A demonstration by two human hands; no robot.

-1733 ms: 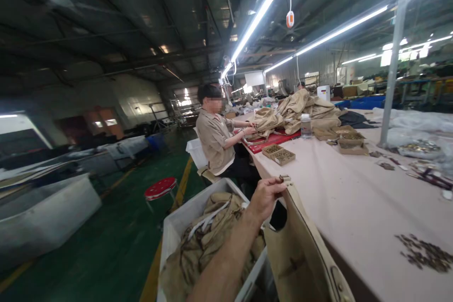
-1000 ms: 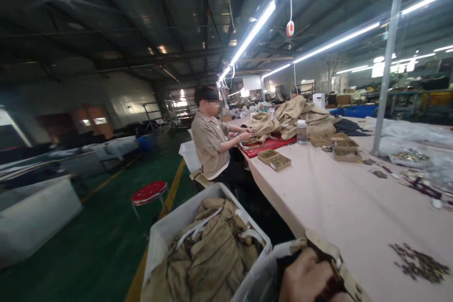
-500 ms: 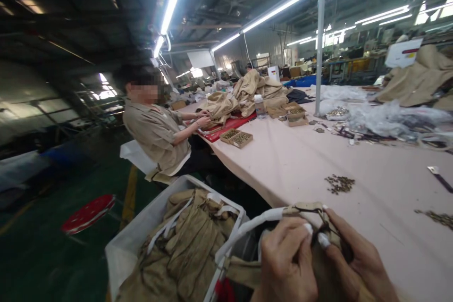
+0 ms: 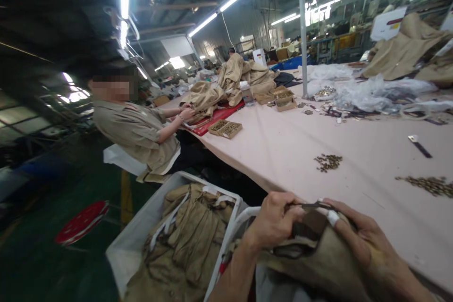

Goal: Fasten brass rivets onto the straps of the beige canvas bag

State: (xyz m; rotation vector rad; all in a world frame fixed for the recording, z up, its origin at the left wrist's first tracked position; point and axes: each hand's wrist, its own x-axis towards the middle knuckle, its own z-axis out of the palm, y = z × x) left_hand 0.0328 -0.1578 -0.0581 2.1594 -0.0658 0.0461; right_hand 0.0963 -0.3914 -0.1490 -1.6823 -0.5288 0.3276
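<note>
A khaki garment (image 4: 334, 257) hangs between my two hands at the lower right, just off the table's near edge. My left hand (image 4: 274, 222) is closed on its upper edge, fingers pinched together. On the other side, my right hand (image 4: 357, 233) grips the same edge, and white wrapping shows on its thumb. Between them the fabric gapes, showing a dark inside. Beyond my hands, a small pile of brass-coloured metal pieces (image 4: 328, 162) lies on the pinkish tabletop (image 4: 276, 155), with a second pile (image 4: 430, 185) farther right.
A white bin (image 4: 129, 245) of khaki garments (image 4: 191, 236) stands left of my hands. A co-worker (image 4: 136, 127) sits at the table's left side, handling khaki cloth. A box of metal pieces (image 4: 225, 128), a dark-handled tool (image 4: 420, 146), plastic bags (image 4: 378, 94) and a pole (image 4: 303, 33) are on the table. A red stool (image 4: 83, 222) stands left.
My hands have moved a little apart and the garment's edge is now spread between them. The white strip has dropped from near my left hand. The view has shifted right.
</note>
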